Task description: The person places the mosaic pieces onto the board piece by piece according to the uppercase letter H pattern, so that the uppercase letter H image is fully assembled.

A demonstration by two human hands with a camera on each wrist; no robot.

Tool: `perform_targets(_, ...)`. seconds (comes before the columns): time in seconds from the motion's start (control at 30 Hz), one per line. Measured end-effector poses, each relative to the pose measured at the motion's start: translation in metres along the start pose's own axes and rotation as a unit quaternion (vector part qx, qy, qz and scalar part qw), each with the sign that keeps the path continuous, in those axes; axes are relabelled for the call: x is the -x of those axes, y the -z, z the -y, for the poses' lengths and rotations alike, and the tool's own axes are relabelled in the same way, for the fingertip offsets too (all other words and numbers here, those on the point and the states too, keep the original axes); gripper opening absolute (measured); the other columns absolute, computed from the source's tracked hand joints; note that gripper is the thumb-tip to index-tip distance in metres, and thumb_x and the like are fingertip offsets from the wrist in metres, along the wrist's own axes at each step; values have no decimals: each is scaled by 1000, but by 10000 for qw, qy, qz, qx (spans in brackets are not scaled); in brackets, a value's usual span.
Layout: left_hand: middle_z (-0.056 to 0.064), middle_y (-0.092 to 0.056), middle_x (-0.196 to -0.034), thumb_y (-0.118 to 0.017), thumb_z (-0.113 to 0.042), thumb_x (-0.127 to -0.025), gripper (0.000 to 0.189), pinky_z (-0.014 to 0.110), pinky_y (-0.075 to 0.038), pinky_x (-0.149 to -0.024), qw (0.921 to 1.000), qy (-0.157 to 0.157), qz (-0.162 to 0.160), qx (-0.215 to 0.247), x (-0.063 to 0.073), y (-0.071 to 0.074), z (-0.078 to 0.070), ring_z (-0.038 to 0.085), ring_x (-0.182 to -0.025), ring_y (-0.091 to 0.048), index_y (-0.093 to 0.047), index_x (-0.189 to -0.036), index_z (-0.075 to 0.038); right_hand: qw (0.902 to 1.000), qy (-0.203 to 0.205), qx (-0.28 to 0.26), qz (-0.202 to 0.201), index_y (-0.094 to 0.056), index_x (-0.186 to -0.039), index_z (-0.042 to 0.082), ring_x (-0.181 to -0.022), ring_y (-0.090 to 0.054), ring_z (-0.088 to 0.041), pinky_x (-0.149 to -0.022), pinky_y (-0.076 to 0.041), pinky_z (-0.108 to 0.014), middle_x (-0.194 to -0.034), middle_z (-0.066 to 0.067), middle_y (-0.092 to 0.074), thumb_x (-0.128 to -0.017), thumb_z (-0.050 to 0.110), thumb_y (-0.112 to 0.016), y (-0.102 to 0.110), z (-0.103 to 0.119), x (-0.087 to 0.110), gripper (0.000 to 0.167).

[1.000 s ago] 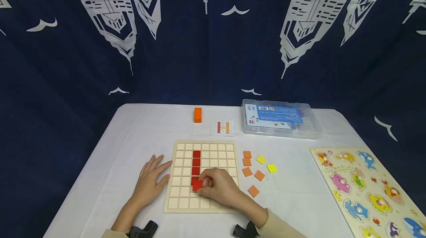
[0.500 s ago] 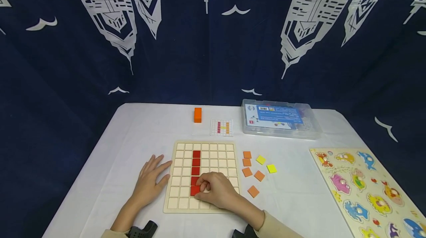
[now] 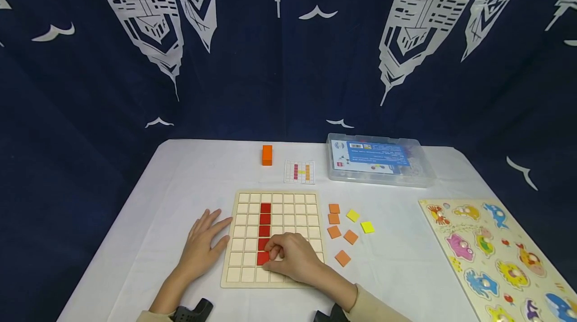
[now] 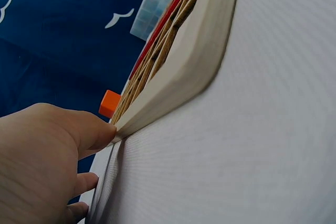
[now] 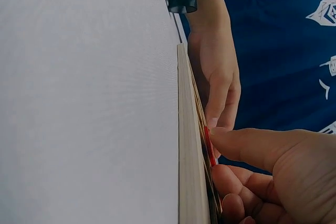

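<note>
A wooden grid board (image 3: 233,282) lies on the white table with a column of red square tiles (image 3: 264,219) in its cells. My right hand (image 3: 295,258) pinches the nearest red tile (image 3: 262,259), which lies level in its cell at the bottom of that column. In the right wrist view, thumb and index finger meet opposite ends of this red tile (image 5: 210,148). My left hand (image 3: 202,243) rests flat beside the board's left edge, fingers spread. Its thumb (image 4: 100,132) touches the board's edge in the left wrist view.
Several orange tiles (image 3: 334,232) and two yellow tiles (image 3: 367,227) lie right of the board. Behind it are a pattern card (image 3: 299,172), an orange block (image 3: 267,155) and a clear plastic case (image 3: 378,160). An animal puzzle board (image 3: 489,247) lies far right.
The red tile in my right hand has gone from tilted over the column to lying level in the cell below the others. My left hand has stayed in place.
</note>
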State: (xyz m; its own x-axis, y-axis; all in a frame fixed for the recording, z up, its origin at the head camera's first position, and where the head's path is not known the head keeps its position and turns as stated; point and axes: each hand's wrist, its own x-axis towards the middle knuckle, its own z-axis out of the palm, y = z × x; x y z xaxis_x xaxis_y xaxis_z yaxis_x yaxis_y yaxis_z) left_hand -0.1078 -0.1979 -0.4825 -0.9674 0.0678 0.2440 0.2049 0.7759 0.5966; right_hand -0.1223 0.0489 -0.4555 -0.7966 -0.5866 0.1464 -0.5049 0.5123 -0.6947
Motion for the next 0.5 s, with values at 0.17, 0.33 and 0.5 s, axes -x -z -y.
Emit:
perform_targets(0.17,24,-44,-148,-66,-12,-89,40,66,-13,-115,10000,3,-1,32,0,0,1,47,-145,-23,-63,-130,-9,9999,-54,-130,74,-68,-85,10,-57,-45,7,-54,-39,-12,-66,12,-62,-73,18,-86,1,0,0,22)
perform_targets(0.33,24,-43,-149,-66,-12,-89,40,65,-12,-116,10000,7,-4,8,-1,-2,2,47,-145,-23,-63,-130,-9,9990,-62,-394,220,-69,-87,10,-57,-46,6,-55,-43,-12,-69,11,-62,-74,18,-85,8,3,1,21)
perform_targets(0.5,23,-44,-148,-66,-12,-89,40,64,-13,-116,10000,-27,-45,-41,-2,-4,5,47,-144,-24,-64,-129,-8,9963,153,-799,270,-70,-93,8,-62,-48,4,-57,-46,-14,-75,1,-64,-76,16,-84,26,7,5,23)
